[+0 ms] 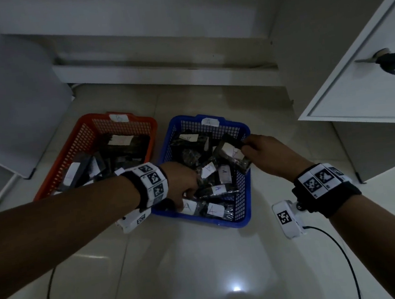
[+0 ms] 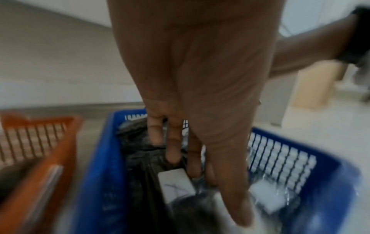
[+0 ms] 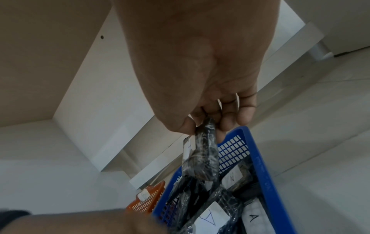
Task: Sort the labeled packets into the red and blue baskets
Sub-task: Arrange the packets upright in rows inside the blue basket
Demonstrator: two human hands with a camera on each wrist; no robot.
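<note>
Right hand (image 3: 202, 88) pinches black plastic-wrapped packet with white label (image 3: 202, 152) by top edge above blue mesh plastic basket (image 3: 260, 159); looks light, limp, slippery. Left hand (image 2: 192, 88), fingers straight, touches packets, grips nothing.

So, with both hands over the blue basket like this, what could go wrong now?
1. The right hand pinches a packet only by its top edge, above the blue basket; the glossy wrap could slip, and the packet might fall near the rim.
2. The left hand reaches among the packets inside; its fingers could drag a neighbouring one out.
3. The light is dim and the held packet's label is hard to read, so a letter could be misread, and the red basket stands close beside.
</note>
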